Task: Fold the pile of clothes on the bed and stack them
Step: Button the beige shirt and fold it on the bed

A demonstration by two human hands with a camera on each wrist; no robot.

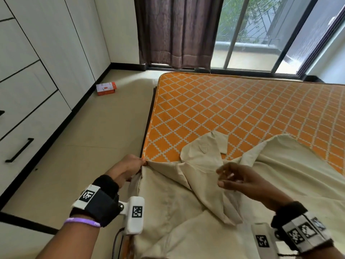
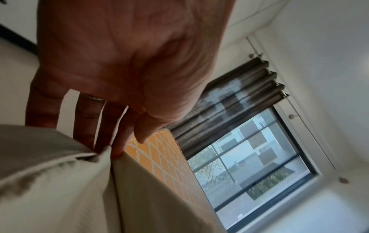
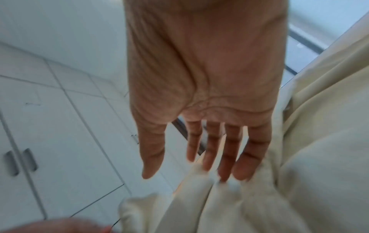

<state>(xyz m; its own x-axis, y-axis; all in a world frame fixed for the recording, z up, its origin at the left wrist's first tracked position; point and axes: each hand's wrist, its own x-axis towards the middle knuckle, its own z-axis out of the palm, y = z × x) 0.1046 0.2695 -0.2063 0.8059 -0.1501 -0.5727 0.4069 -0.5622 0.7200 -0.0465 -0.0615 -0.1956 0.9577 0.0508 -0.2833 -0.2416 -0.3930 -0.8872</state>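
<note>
The bed, under an orange sheet with a white lattice pattern, fills the right side of the head view, its far edge near the window and the brown curtain. White cupboards line the wall on the left, across a strip of pale floor.

A large beige garment lies spread over the near part of the bed, reaching the bed's left edge and running off the bottom of the view. A folded flap of it with a small pointed tab lies toward the middle of the bed, and a wide panel stretches to the right.

The left hand is at the left edge of the bed, pinching a corner of the garment between fingertips and thumb; the left wrist view shows the cloth gathered into a crease right at the fingertips. The right hand is above the middle of the garment with its fingers loosely spread, grasping nothing; in the right wrist view the fingertips are close over the cloth, and contact cannot be told through the blur.

A small orange and white box lies on the floor beside the cupboards.
</note>
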